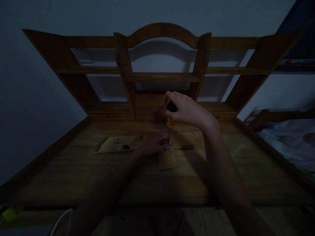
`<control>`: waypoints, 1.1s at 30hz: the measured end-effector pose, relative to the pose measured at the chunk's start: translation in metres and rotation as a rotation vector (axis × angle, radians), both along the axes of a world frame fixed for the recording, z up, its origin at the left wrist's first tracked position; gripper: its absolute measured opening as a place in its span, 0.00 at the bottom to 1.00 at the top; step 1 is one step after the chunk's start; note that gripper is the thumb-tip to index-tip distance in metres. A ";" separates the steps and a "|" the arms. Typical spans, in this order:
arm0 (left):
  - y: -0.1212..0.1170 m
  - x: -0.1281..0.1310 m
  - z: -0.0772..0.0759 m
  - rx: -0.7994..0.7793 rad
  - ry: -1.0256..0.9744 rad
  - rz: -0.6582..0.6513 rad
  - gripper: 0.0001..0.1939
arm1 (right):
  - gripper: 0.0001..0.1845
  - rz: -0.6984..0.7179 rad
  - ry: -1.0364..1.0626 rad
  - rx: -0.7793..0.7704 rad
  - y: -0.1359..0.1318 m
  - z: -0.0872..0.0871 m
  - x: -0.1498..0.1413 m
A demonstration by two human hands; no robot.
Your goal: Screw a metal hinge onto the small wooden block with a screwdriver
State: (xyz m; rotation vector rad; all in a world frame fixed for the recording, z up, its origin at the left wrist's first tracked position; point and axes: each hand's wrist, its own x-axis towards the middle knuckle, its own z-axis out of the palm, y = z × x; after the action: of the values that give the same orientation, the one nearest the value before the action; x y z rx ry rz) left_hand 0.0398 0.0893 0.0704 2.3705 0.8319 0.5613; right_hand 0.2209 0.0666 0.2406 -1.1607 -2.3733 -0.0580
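My right hand (184, 109) is closed around the yellow and black handle of a screwdriver (170, 123), held upright over the desk. Its shaft runs down to a small metal hinge (168, 147) on the edge of a small square wooden board (167, 159). Beside the hinge, my left hand (157, 143) has its fingers curled and pressed against the hinge and shaft. Whether those fingers pinch a screw or only steady the hinge is hidden. Dim light blurs the small details.
The wooden desktop (81, 177) lies under everything. A long pale strip with dark marks (123, 143) is to the left of my hands. At the back rises a wooden shelf unit (162, 77). A white cable (60, 221) and a yellow object (9, 214) show at lower left.
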 end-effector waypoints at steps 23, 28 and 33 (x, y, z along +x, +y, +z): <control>-0.001 -0.001 -0.002 0.017 -0.029 -0.021 0.06 | 0.13 -0.007 0.001 -0.014 0.002 0.000 0.001; -0.002 0.000 -0.001 0.029 -0.005 -0.037 0.06 | 0.15 0.016 -0.005 0.005 0.002 0.000 0.001; -0.003 0.002 -0.001 0.058 0.004 -0.020 0.06 | 0.15 0.009 -0.005 0.017 0.000 0.000 0.000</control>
State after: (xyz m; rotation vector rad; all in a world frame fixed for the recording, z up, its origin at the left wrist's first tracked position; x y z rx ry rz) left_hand 0.0418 0.0862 0.0691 2.4303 0.8034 0.5797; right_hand 0.2213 0.0670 0.2403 -1.1435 -2.3775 -0.0785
